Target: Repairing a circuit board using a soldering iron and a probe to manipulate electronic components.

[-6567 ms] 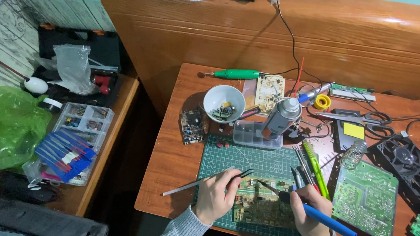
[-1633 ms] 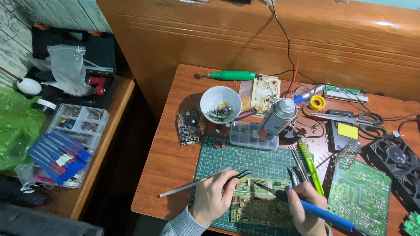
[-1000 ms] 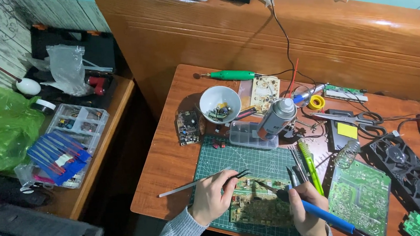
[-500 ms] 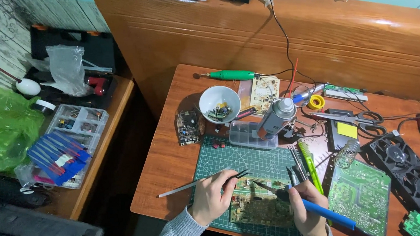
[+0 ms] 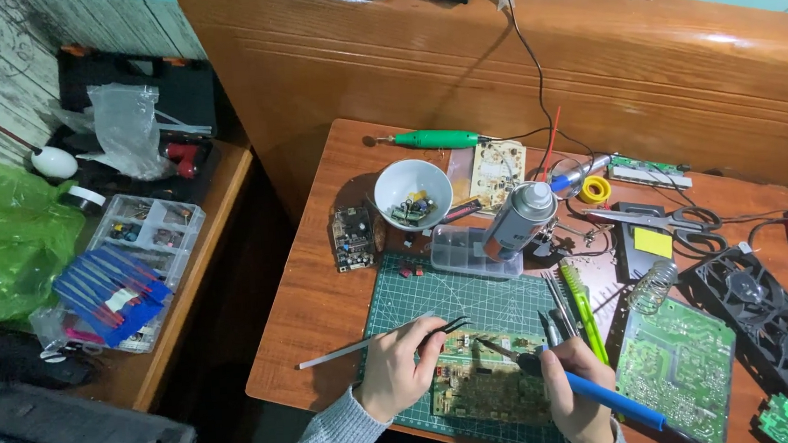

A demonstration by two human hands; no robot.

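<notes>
Wooden tabletop: our left hand pinches tweezers, right hand grips soldering iron; we steady both over circuit board.

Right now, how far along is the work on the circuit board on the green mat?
Set up: the circuit board lies on the green cutting mat. In hand: the left hand holds black tweezers at the board's top edge, while the right hand holds a blue-handled soldering iron, tip over the board. Left: cannot tell which joints are finished; a second green board lies untouched beside the mat.
</notes>
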